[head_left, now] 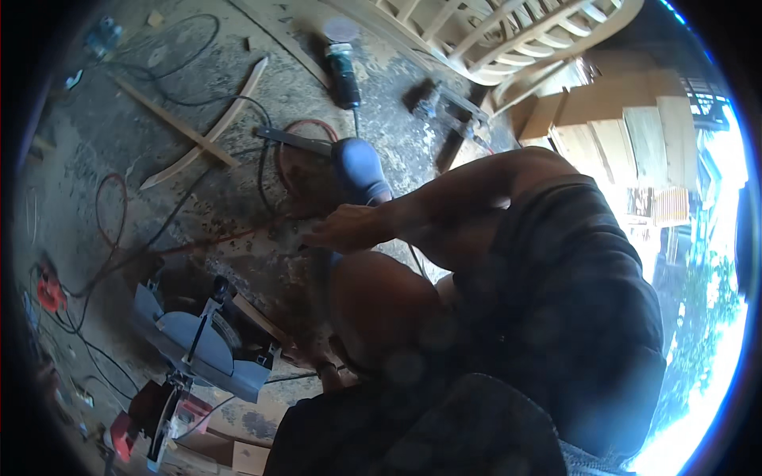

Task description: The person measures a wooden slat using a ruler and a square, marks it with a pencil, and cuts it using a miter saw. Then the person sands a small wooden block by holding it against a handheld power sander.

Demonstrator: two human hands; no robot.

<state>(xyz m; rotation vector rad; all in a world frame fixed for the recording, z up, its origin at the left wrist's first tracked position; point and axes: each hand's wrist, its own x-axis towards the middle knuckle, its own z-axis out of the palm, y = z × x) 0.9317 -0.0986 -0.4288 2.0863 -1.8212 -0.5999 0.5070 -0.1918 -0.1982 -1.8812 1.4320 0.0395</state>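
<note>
My right hand point(349, 228) reaches in with its back upward, above the floor beside my blue-covered foot point(357, 166). Its fingers bend in toward each other; whatever lies in them is too dark to make out. Low in the picture, my left hand point(333, 377) is partly hidden by my knee and clothing. Its fingers close on the near end of a wooden strip point(262, 315), dim in the shade. That strip lies against a miter saw point(202, 337) with a grey base and a black knob.
Behind my foot lie an angle grinder point(343, 75), a metal square point(294, 140) and two crossed wooden strips point(210, 143). Cables and a red hose point(119, 210) run over the floor. A slatted wooden frame point(508, 36), a clamp point(452, 107) and stacked boards point(611, 131) stand at the far right.
</note>
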